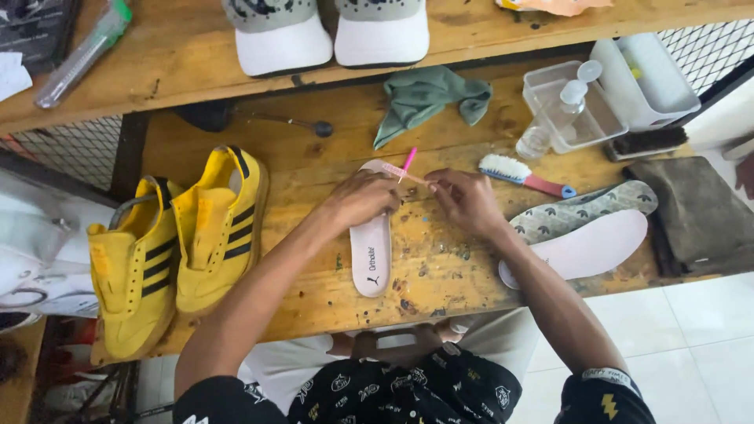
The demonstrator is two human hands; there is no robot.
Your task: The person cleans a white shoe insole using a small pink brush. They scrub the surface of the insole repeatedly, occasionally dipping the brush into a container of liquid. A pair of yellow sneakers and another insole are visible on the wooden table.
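The head camera looks down at a wooden table point(314, 298). A person sits at it with both hands out in front.

The left hand point(363, 198) rests on a white insole point(371, 255) that lies flat on the table, long way toward the person. The fingers are curled in and pinch one end of a small pink stick-like tool point(407, 166). The right hand point(465, 200) is just beside the left hand. Its fingers are also curled in and pinch the other end of the same small tool. What kind of tool it is cannot be told, as it is too small. Both hands meet over the top part of the insole.

To the left of the insole stand two yellow shoes point(177, 243) with black stripes, side by side. To the right of the hands lies a brush point(522, 174) with white hairs and a pink handle. Near it are two more insoles point(585, 235), one with a pattern and one plain pale, partly on top of each other. A green cloth point(428, 96) lies crumpled behind the hands. A clear bottle point(554, 118) leans at a clear box point(593, 118), and a white tray point(648, 78) stands next to that. A dark brush point(646, 143) lies in front of the tray. On a higher shelf point(181, 55) sit two caps point(330, 35) with white brims.
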